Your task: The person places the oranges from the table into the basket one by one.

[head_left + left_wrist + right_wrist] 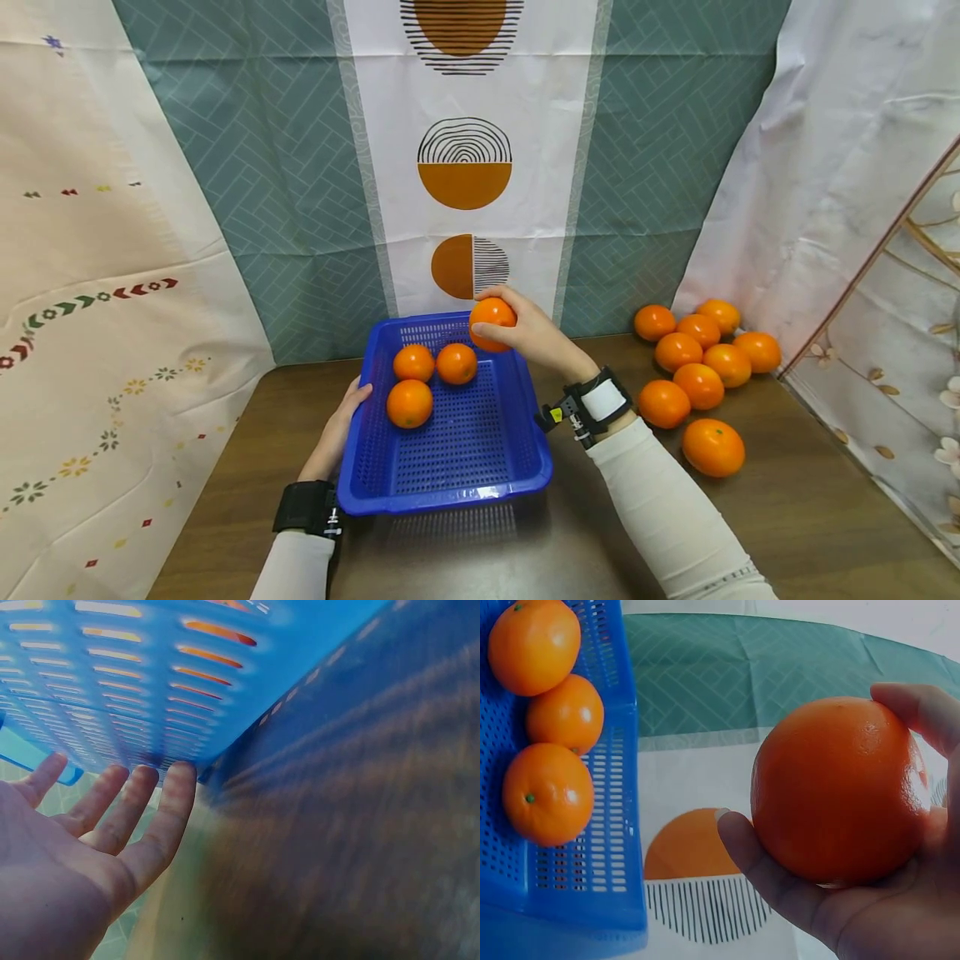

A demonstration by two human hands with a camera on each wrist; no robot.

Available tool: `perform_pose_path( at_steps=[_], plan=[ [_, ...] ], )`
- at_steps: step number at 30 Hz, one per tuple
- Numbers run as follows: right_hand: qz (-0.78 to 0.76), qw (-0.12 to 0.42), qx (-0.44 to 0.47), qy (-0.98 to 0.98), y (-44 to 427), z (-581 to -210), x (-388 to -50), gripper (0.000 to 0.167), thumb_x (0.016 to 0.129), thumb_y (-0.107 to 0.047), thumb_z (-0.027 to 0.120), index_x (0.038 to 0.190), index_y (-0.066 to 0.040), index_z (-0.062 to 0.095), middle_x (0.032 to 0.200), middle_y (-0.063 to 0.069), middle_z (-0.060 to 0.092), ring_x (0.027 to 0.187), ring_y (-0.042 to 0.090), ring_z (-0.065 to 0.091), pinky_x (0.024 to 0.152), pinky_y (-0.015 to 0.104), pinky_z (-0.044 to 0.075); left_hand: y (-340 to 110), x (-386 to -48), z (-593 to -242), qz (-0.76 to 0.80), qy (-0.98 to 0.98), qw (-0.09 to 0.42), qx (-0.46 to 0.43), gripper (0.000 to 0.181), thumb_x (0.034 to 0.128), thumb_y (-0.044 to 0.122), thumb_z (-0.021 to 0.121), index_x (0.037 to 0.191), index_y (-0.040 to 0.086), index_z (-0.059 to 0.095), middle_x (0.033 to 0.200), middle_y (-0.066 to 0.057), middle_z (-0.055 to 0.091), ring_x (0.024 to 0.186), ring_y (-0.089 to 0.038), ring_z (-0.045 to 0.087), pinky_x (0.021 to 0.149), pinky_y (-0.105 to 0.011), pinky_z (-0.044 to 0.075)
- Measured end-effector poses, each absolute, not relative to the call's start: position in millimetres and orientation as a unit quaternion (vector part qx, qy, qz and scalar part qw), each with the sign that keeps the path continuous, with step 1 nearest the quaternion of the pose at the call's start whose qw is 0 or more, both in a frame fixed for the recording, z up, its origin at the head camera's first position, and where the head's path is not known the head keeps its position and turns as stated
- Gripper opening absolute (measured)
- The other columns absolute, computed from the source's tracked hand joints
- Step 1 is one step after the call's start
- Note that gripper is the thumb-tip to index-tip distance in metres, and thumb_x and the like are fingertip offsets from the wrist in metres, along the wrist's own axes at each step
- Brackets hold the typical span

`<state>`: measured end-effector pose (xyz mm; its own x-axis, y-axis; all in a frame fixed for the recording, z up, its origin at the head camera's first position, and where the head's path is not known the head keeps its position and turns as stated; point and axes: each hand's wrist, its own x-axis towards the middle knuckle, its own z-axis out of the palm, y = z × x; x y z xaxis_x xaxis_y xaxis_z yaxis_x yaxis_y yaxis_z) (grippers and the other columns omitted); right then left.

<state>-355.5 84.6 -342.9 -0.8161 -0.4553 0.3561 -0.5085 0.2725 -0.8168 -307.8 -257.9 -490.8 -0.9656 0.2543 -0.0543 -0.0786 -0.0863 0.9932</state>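
My right hand grips an orange above the far right corner of the blue basket; in the right wrist view the fingers and thumb curl round that orange. Inside the basket, three oranges sit together toward the far left. My left hand is at the basket's left side, thumb by the rim. In the left wrist view, the fingers of that hand are extended, their tips against the slotted wall.
Several loose oranges lie in a group on the right of the brown table. Patterned cloth hangs behind the table, with more cloth at both sides.
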Motion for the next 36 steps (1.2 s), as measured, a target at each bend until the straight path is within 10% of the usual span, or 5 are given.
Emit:
perform_pose_path(
  at_steps=[36],
  plan=[
    [0.335,-0.091,0.303,-0.888,14,-400,-357,0.039,0.091,-0.028,0.075,0.124,-0.009,0.064,0.114,0.009,0.063,0.094,0.020,0.061,0.076,0.030,0.053,-257,-306,-490,0.745,0.655,0.111,0.061,0.059,0.1123,0.050,0.033,0.165,0.036,0.010,0.162,-0.018,0.029,0.128,-0.037,0.052,0.097,-0.052,0.052]
  ],
)
